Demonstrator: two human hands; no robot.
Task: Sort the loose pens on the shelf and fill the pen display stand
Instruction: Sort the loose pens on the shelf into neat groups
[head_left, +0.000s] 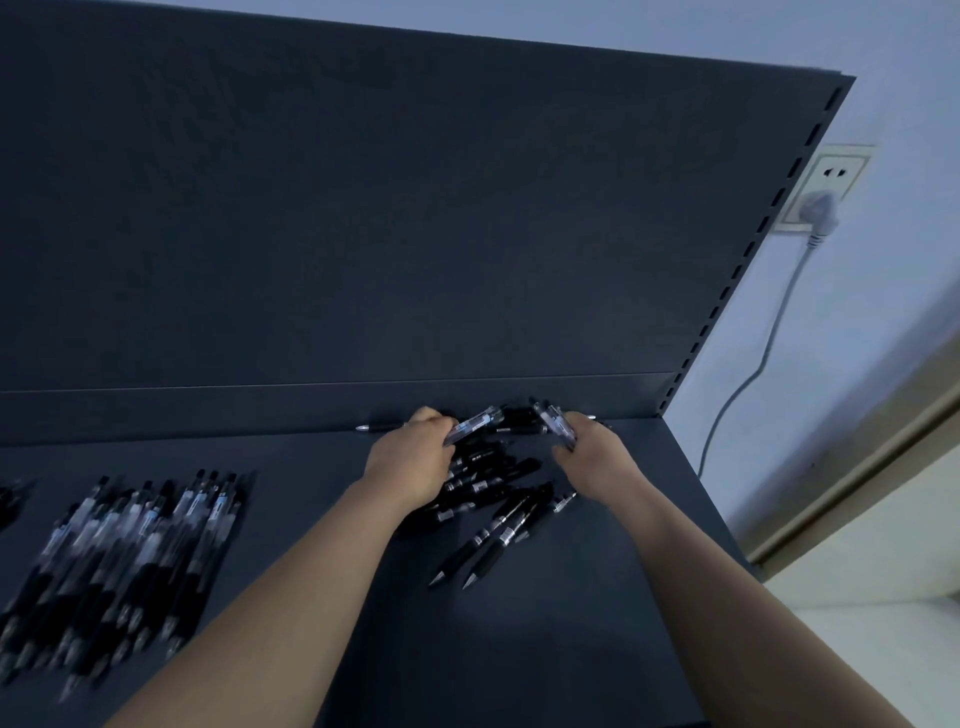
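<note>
On the shelf (571, 623), a sorted row of pens (130, 561) lies far left, long axes front to back. The left hand (415, 457) curls its fingers round a clear-barrelled pen (475, 425). The loose pile (488, 483) lies between both hands, slightly nearer the person. The right hand (592, 447) grips a second clear pen (556, 423). The row is nearer the left hand.

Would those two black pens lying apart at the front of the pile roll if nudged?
Probably a little: the two black pens are slim round barrels on a flat dark shelf. Likely stiff and light: a similar clear pen juts straight from the left hand.
</note>
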